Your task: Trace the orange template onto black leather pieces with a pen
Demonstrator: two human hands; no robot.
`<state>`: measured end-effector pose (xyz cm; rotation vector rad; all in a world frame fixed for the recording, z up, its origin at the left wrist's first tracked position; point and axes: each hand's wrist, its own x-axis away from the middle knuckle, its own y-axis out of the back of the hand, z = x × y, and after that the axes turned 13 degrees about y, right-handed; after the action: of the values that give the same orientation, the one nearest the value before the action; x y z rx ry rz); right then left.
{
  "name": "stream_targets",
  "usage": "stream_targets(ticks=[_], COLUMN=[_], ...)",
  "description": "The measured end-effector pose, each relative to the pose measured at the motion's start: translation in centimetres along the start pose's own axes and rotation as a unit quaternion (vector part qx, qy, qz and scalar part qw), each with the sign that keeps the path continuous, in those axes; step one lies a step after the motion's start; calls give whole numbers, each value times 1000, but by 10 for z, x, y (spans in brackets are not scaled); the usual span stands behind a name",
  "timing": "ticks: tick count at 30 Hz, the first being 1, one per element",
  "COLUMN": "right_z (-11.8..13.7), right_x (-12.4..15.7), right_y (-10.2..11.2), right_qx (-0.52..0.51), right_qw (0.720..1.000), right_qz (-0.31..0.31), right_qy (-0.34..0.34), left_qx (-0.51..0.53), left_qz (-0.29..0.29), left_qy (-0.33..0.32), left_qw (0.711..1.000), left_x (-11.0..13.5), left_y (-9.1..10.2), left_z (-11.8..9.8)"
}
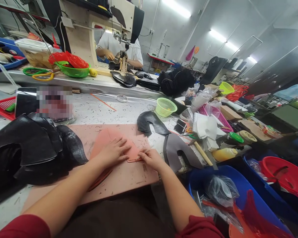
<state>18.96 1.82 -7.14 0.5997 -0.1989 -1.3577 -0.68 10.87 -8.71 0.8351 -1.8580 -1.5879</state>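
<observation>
A curved salmon-pink shoe-upper piece (pixel 105 136) lies on a pink board (pixel 136 180) in front of me. My left hand (pixel 115 150) rests flat across this piece with its fingers spread. At the piece's right end, my right hand (pixel 150 158) is closed in a pinch on its dark-lined edge. The fingertips hide exactly how that edge is gripped. To the left is a pile of black leather upper pieces (pixel 37 148). A black curved piece (pixel 151 122) and a grey one (pixel 175 150) lie just beyond my right hand.
A sewing machine (pixel 79 36) stands at the back, with a person (pixel 136 49) behind it. A light green basket (pixel 166 107) sits behind the black piece. A hammer with a wooden handle (pixel 203 153) and a yellow bottle (pixel 224 154) lie right, above a blue bin (pixel 228 172).
</observation>
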Motion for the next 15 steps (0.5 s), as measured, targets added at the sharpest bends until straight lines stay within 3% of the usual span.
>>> stream_targets(ticks=[4, 9, 12, 15], right_z=[-1, 12, 13, 4], right_x=[2, -7, -8, -1], right_y=[10, -15, -25, -10], right_qx=[56, 78, 37, -5], right_qw=[998, 997, 999, 1000], right_qz=[-4, -9, -11, 5], right_qy=[4, 24, 31, 26], left_qx=[3, 5, 7, 5], left_qz=[-13, -36, -35, -22], left_qy=[-4, -17, -9, -5], left_qw=[1000, 999, 999, 1000], left_x=[0, -1, 0, -1], left_y=[0, -4, -5, -3], left_z=[0, 1, 1, 1])
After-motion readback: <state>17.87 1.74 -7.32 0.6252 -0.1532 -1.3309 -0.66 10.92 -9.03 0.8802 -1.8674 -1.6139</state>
